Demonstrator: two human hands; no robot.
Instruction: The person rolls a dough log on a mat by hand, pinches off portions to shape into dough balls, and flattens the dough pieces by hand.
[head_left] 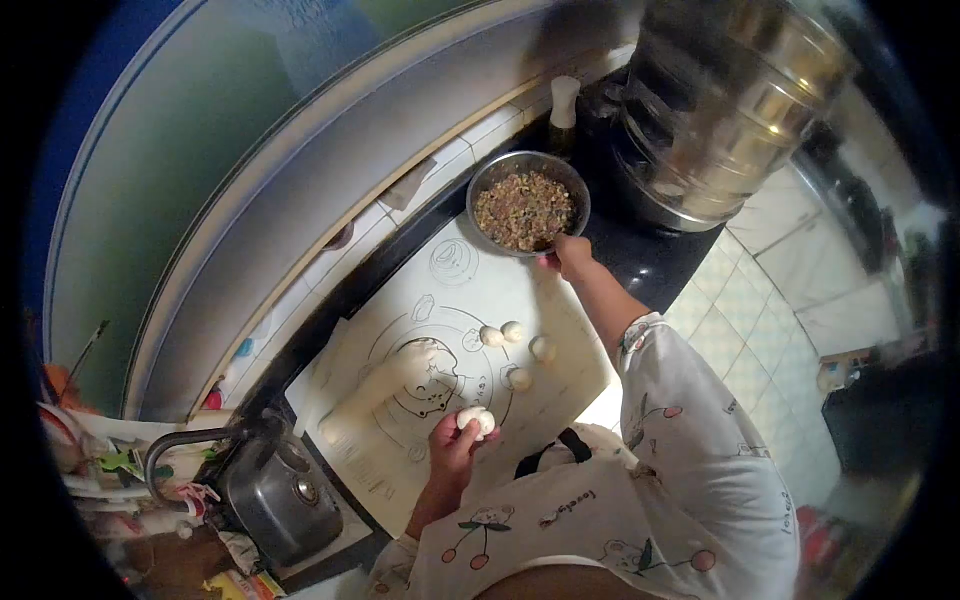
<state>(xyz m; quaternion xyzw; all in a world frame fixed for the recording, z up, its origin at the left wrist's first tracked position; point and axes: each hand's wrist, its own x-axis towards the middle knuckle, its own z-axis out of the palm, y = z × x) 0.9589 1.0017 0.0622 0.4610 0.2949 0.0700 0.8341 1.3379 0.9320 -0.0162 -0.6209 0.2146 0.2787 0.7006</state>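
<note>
A small piece of white dough (476, 421) sits in my left hand (453, 447), the thumb pressed over it, above the near edge of a printed white kneading mat (560, 395). My right hand (569, 258) reaches forward and is closed at the near rim of a metal bowl (482, 225); part of the fingers is hidden there. Chopped, mixed filling (525, 208) lies inside the bowl. Between my hands, several small dough pieces (491, 336) rest on the mat. To their left lies a long, floury roll of dough (375, 396).
Stacked metal steamer tiers (740, 120) stand on the black stove at the back right. A white-topped bottle (564, 100) is behind the bowl. At the left are a sink (280, 505) and a dark faucet (190, 437). A tiled ledge (400, 200) runs along the window side.
</note>
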